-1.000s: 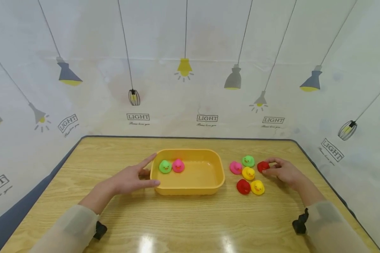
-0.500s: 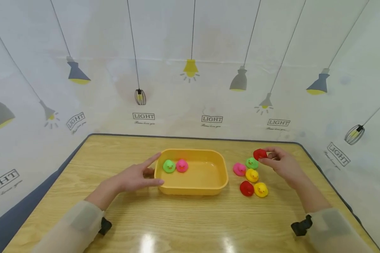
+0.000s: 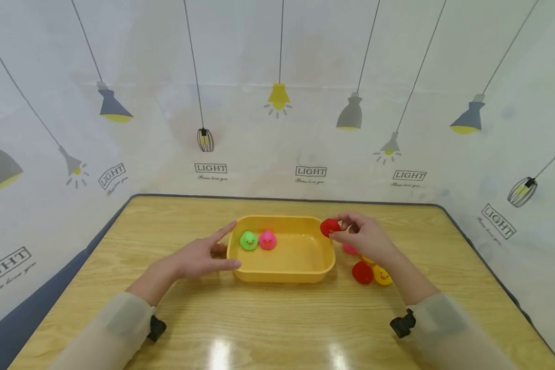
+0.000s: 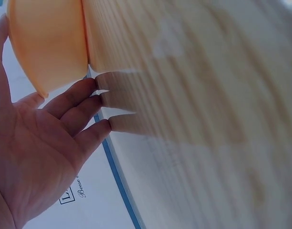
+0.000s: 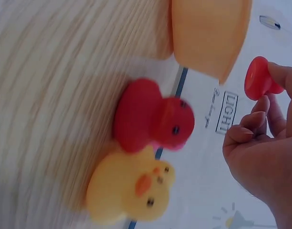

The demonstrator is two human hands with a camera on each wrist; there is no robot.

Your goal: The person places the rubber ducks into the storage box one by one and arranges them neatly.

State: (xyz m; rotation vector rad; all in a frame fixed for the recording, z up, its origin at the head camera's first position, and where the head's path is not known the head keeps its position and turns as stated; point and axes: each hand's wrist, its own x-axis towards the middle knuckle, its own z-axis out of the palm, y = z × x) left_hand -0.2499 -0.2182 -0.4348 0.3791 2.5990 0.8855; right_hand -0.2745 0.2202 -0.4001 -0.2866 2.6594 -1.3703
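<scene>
Red round-bodied rubbery duck (image 3: pixel 330 227) is pinched by the raised right hand (image 3: pixel 366 239), just beyond it a yellow oblong plastic tub (image 3: pixel 282 278), far end touched by the spread left hand (image 3: pixel 196 258); right hand mostly hides a pink rubbery duck (image 3: pixel 350 250)

Light wood-grain tabletop (image 3: pixel 277 321), dark blue-grey edging (image 3: pixel 287 198). Pale wall covering (image 3: pixel 240 56) behind tabletop and along both its sides, slightly creased. Printed pendant lamps (image 3: pixel 278 96) in grey, blue, yellow on thin cords (image 3: pixel 281 41) above tabletop's far edge; boxed "LIGHT" labels (image 3: pixel 311 171) lower. Two bright reflections (image 3: pixel 219 354) on tabletop's near part.
</scene>
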